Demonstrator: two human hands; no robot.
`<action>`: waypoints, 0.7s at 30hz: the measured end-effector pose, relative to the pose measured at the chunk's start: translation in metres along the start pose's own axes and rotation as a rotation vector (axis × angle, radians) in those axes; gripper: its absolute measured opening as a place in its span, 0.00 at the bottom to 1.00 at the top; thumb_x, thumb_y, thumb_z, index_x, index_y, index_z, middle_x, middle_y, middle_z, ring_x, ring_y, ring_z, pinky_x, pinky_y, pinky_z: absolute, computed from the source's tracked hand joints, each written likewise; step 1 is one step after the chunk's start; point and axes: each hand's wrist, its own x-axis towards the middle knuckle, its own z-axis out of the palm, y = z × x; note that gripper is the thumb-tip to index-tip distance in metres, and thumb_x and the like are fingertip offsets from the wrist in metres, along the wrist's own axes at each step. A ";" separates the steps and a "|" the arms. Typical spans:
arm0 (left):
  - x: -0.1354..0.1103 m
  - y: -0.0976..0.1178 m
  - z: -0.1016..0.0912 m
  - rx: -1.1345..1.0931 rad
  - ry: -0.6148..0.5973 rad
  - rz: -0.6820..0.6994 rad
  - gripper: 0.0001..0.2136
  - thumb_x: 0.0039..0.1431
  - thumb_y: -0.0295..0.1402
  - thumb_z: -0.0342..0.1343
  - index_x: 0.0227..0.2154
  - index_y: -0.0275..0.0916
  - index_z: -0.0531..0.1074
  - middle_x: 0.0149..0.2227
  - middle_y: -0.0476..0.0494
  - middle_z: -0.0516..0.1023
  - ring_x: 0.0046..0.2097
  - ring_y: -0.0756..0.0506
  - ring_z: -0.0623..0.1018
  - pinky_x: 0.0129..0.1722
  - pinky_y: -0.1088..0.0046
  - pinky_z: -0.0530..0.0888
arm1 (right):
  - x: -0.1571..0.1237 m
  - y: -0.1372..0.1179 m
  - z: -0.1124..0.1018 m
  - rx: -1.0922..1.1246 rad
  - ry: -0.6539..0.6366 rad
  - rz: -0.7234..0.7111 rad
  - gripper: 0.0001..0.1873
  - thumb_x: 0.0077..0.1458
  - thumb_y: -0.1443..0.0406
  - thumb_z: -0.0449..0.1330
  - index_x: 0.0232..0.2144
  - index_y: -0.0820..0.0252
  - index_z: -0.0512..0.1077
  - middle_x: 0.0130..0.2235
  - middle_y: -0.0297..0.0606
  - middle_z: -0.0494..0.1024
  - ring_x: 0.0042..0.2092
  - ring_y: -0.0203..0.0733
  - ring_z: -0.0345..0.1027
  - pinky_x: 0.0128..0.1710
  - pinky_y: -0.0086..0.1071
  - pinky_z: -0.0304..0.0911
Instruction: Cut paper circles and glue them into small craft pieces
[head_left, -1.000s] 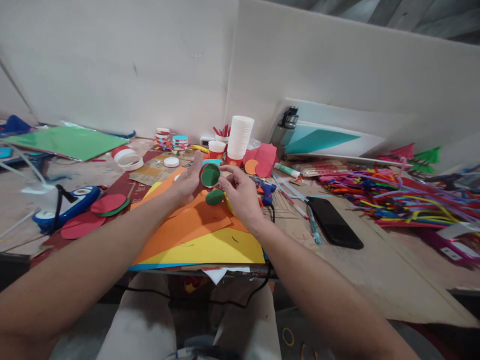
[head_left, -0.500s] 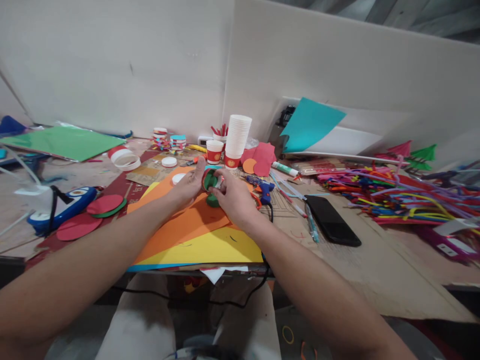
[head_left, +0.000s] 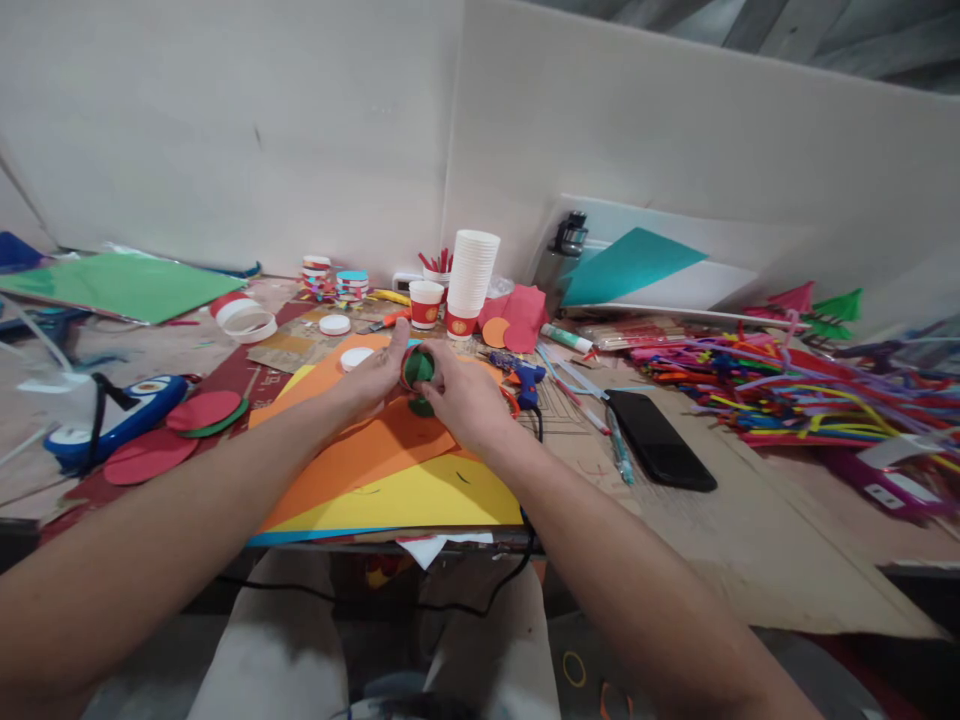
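Observation:
Between my hands, above the orange paper (head_left: pixel 360 440), is a small red-rimmed round piece with a green paper disc (head_left: pixel 421 366) at its face. It looks like a section of paper cup. My left hand (head_left: pixel 379 380) grips its left side, the thumb pointing up and the other fingers mostly hidden behind. My right hand (head_left: pixel 469 395) is closed at the right side, thumb and fingers pressing the green disc. Another green piece (head_left: pixel 420 407) shows just below on the orange paper. A white disc (head_left: pixel 355 358) lies next to my left hand.
Behind stand a stack of white paper cups (head_left: pixel 474 270) and a red-and-white cup (head_left: pixel 426 303). To the right are a blue glue gun (head_left: pixel 529 380), a black phone (head_left: pixel 660 440) and heaped pipe cleaners (head_left: pixel 795 385). Red circles (head_left: pixel 150 456) lie left, near a blue-and-white device (head_left: pixel 120 420).
The white bit seen inside the round piece no longer shows, and the green disc now faces up more fully. My right fingers have shifted slightly; the view has moved a little.

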 end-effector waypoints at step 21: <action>0.004 0.001 -0.003 -0.072 -0.053 0.030 0.31 0.52 0.64 0.49 0.26 0.35 0.73 0.24 0.44 0.76 0.25 0.49 0.74 0.26 0.74 0.72 | 0.006 0.013 0.012 0.152 0.235 -0.183 0.17 0.57 0.71 0.59 0.50 0.61 0.72 0.47 0.45 0.74 0.49 0.45 0.66 0.49 0.37 0.62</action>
